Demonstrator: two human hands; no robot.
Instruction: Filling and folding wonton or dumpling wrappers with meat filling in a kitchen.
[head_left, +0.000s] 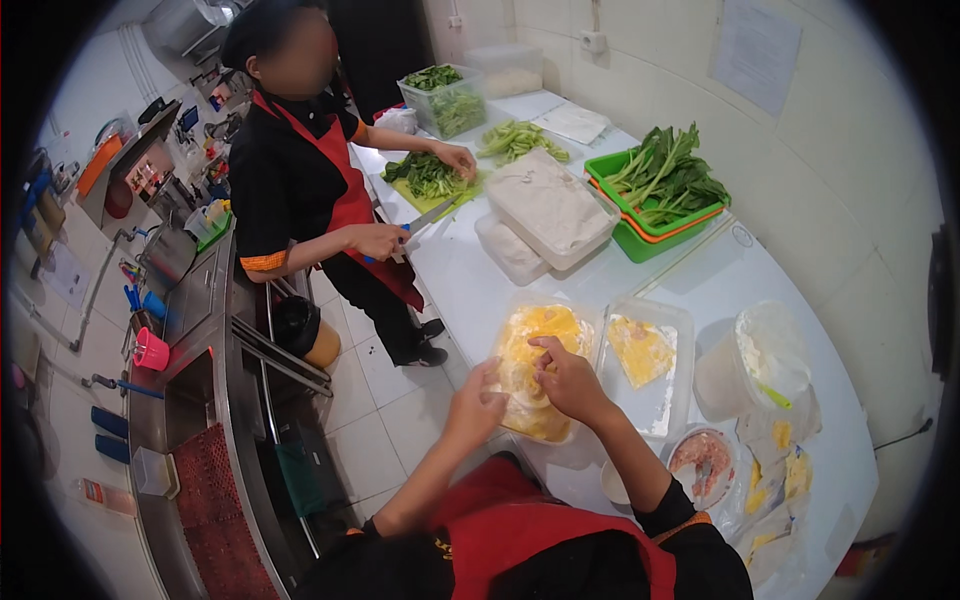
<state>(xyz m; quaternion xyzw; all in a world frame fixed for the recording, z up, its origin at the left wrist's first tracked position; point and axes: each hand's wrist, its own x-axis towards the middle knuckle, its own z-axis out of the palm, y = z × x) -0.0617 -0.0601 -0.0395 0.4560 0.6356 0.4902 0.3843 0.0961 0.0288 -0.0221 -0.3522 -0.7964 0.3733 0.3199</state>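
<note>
My left hand (478, 405) is at the near left side of a plastic container (514, 309) filled with flour-dusted yellow dough sheets (551, 326). Its thumb and fingers are apart. Above the same dough, my right hand (571, 382) has bent fingers; whether something small is pinched in them is hidden. To the right, a second plastic container (679, 319) holds a yellow dough sheet (641, 352) with a dab of pale filling on top. A bowl of minced meat (697, 454) with a spoon (703, 476) stands beside my right forearm, next to a small white bowl (613, 484).
A co-worker (300, 165) holds a knife (431, 215) over chopped greens on a cutting board (409, 193). Floury tubs (551, 202), stacked baskets of leafy greens (641, 244) and a lined white bucket (720, 382) stand on the table. Bagged yellow pieces (780, 480) lie right.
</note>
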